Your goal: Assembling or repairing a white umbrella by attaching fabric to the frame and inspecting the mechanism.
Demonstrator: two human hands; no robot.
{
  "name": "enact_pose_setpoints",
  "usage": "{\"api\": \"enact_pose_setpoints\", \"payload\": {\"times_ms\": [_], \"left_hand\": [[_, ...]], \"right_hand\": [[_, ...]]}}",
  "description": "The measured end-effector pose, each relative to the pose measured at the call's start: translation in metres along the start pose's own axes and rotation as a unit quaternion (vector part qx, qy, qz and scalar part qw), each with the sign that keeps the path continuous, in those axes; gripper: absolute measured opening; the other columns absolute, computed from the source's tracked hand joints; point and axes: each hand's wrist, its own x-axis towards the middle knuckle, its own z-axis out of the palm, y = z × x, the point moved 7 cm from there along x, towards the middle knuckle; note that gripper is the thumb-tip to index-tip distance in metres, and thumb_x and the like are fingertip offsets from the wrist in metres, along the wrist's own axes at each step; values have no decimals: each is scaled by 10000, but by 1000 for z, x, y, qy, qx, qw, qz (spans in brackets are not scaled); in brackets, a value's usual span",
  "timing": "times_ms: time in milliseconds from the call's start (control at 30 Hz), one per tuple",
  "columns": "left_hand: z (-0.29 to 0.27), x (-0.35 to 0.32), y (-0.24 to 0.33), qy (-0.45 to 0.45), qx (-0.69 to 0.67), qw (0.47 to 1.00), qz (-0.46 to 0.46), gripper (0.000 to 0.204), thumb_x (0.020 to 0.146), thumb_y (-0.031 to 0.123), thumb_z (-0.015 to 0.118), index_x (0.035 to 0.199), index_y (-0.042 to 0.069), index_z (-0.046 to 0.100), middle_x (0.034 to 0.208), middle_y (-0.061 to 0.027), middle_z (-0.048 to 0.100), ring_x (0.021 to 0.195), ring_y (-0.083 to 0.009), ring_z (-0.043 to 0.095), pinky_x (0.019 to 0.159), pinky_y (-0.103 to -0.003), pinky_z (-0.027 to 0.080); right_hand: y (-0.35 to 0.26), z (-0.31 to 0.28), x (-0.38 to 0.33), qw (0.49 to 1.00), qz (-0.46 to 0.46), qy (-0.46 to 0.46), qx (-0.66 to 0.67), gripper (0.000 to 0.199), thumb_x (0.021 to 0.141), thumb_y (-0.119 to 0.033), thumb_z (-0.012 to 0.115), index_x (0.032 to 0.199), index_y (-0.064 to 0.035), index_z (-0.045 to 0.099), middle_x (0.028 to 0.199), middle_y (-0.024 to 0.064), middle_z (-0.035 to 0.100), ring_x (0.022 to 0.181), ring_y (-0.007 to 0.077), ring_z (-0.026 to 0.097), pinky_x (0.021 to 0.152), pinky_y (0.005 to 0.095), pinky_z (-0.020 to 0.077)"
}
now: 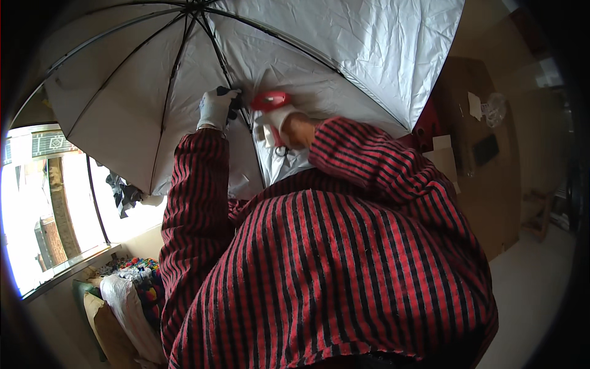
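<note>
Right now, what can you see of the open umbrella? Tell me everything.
The umbrella is open, its wrinkled silver-grey underside facing the camera across much of the upper view. It looks like thin, slightly shiny fabric. Dark, slender ribs fan out from a hub at the picture's top edge. The gloved left hand has its fingers at one rib; the right hand is blurred in front of the fabric, so contact there is unclear. The outer side is hidden.

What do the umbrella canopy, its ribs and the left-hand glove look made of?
Umbrella canopy: probably coated synthetic fabric; silvery sheen, sharp creases.
Dark ribs: likely metal, maybe painted; slim, smoothly bowed, faint highlights.
Left-hand glove: matte white fabric, perhaps knit; dark fingers suggest a rubbery coating, though the weave is too small to make out.
</note>
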Motion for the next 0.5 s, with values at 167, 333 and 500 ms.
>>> {"api": "enact_pose_setpoints", "payload": {"times_ms": [167, 333, 500], "left_hand": [[16, -13, -9, -30, 86, 996, -6, 221, 755, 187, 728, 782, -24, 670, 606, -85, 648, 462, -172, 611, 431, -313, 470], [22, -11, -29, -40, 158, 987, -16, 238, 740, 181, 729, 792, -44, 668, 633, -120, 662, 527, -201, 655, 477, -331, 505], [25, -1, -35, -26, 194, 981, -10, 248, 728, 168, 729, 802, -60, 668, 639, -150, 662, 551, -228, 668, 490, -339, 508]], "right_hand": [[87, -12, 67, 989, 88, -105, 64, 154, 889, -302, 591, 838, -161, 557, 715, 33, 613, 653, 236, 617, 519, 445, 487], [96, 1, 42, 992, 81, -46, 88, 163, 883, -312, 608, 852, -166, 542, 718, 36, 612, 664, 259, 615, 525, 464, 479], [94, 1, 32, 992, 92, -20, 83, 182, 862, -215, 640, 973, -112, 540, 800, 56, 623, 741, 254, 639, 633, 437, 513]]}}
